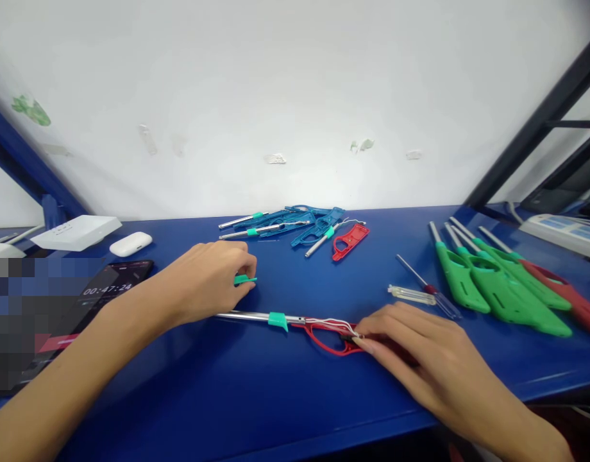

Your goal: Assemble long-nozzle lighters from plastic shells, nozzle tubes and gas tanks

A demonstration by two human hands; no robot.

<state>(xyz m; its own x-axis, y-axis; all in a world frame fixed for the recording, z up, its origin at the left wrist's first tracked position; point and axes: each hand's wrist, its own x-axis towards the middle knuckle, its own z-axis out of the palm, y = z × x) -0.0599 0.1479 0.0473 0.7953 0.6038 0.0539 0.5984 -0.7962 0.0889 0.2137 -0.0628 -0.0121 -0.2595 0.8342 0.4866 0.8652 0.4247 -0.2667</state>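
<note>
Between the thumb and fingers of my left hand [218, 279] is a small green plastic piece [245, 280], partly hidden by them. Below that hand lies a metal lighter tube [247, 316] with a green collar [278, 320] on it; the hand hides its left end. White wires [331, 323] run from the tube into a red lighter shell half [324, 343]. My right hand [415, 353] is closed over the right part of this shell, fingertips at the wires and a dark part [347, 337]. What lies under the palm is hidden.
Blue shell halves [319, 228], tubes [240, 235] and a red shell half [351, 241] lie near the wall. To the right are a screwdriver [432, 289], clear tanks [412, 294] and green lighters [501, 289]. A phone [107, 282] and white case [131, 244] lie left.
</note>
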